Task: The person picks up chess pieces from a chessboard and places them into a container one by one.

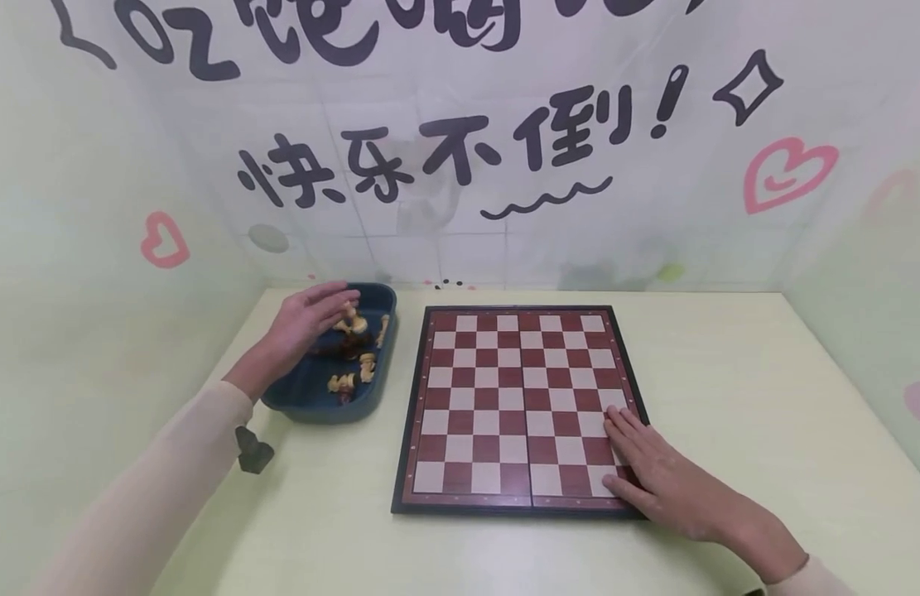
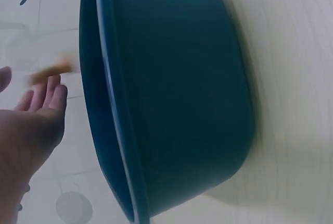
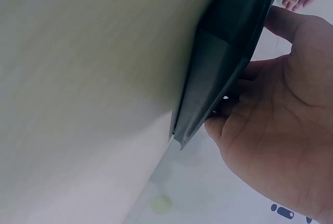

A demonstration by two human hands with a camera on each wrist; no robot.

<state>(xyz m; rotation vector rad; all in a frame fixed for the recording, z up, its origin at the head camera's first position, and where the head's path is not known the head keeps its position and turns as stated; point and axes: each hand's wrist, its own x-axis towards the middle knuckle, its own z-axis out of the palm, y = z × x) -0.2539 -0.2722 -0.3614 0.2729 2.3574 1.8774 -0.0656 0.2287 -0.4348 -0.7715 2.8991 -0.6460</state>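
Observation:
My left hand hovers over the blue plastic bin at the left, its fingers extended. Beside its fingertips, a light chess piece shows motion blur above the bin's rim in the left wrist view; the fingers are not wrapped around it. Inside the bin lie several cream and dark brown chess pieces, partly hidden by the hand. My right hand rests with spread fingers on the near right edge of the red and white chessboard, which lies unfolded and flat.
The pale table extends around the board and bin. A white wall sheet with black lettering stands behind it, and side panels rise at left and right.

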